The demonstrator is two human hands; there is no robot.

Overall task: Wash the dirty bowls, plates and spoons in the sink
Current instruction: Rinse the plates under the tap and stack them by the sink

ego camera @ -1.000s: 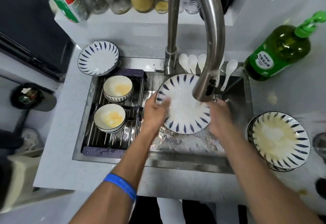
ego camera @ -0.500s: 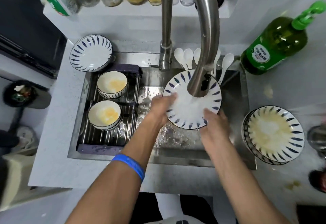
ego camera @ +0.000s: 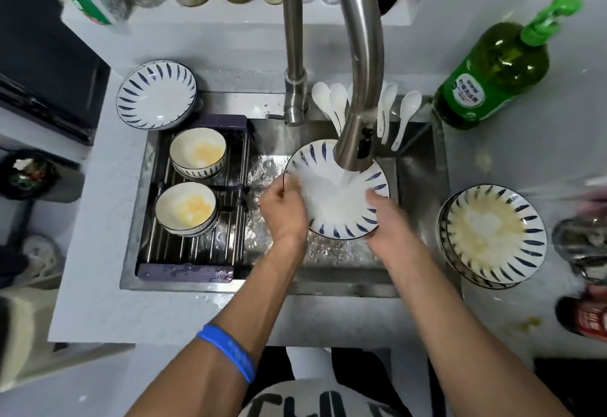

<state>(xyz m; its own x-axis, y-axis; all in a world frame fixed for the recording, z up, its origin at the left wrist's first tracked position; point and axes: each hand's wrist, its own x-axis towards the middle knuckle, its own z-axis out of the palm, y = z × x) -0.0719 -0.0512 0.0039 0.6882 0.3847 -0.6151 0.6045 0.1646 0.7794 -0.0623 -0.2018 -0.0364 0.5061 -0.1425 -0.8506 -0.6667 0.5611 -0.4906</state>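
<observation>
Water from the faucet [ego camera: 358, 65] falls straight onto the face of the plate [ego camera: 341, 206], which is held tilted over the sink [ego camera: 417, 186] between the two hands, probably so the stream sheets across it and the runoff drops into the basin rather than onto the counter [ego camera: 92, 301]

Left hand [ego camera: 284, 211] grips the plate's left rim, fingers curled over the edge and onto its face; whether they only steady it or also rub at it I cannot tell. Right hand [ego camera: 391, 219] holds the lower right rim, thumb lying on the wet face and the other fingers hidden behind, so it seems to carry most of the weight from below

Beyond the left hand, two bowls [ego camera: 193, 180] with yellow residue sit on the rack [ego camera: 184, 272] that spans that end of the sink, seemingly parked within reach until their turn. Farther out past them, a clean-looking plate [ego camera: 157, 94] rests on the counter corner, apparently a finished piece set apart from the dirty ones. Just outside the right hand a stack of dirty plates [ego camera: 492, 235], smeared on top, waits on the counter. White spoons [ego camera: 387, 107] lean at the sink's back edge beyond both hands, partly behind the spout, and the green soap bottle [ego camera: 492, 68] stands far right of them

Judging by what waits, the task is at an early stage, with the rinse of this plate the step in hand
</observation>
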